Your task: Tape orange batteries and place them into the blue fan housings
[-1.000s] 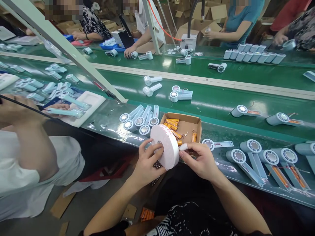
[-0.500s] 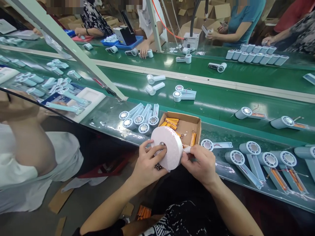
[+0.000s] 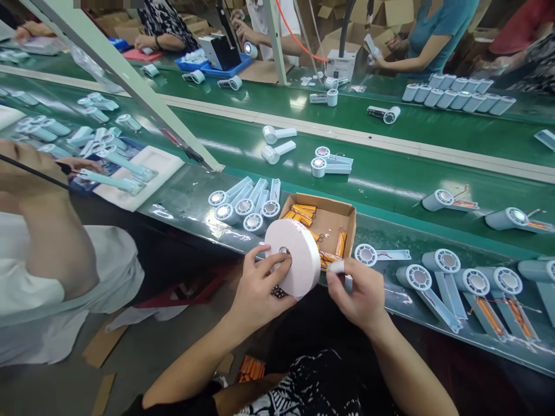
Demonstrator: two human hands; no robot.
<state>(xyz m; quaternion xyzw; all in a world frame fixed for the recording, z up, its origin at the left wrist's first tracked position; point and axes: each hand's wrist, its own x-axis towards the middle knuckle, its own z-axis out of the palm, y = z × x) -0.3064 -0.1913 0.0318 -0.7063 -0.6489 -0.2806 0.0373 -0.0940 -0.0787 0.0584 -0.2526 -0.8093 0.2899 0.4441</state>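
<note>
A wide roll of white tape (image 3: 295,260) stands tilted on edge in my left hand (image 3: 260,283), whose fingers reach into its core. Just to the right of the roll, apart from it, is my right hand (image 3: 359,292), thumb and index finger curled toward each other. A white covering or piece of tape (image 3: 336,267) sits at the index fingertip; whether anything else is pinched there is hidden. Behind the roll, a cardboard tray (image 3: 333,211) holds several orange battery cells (image 3: 341,242). To its right lies a light-blue fan housing (image 3: 365,255) with an open handle.
Several fan housings (image 3: 245,206) lie left of the tray, and more (image 3: 474,282) line the bench at right, some with orange cells. A green conveyor (image 3: 381,173) runs beyond. A co-worker's arm (image 3: 47,231) is at left; other people work across the line. A slanted metal post (image 3: 143,98) crosses upper left.
My right hand has moved slightly right, away from the roll, opening a gap. My left hand still holds the roll. Across the line, a co-worker's hand has lifted a fan off the belt.
</note>
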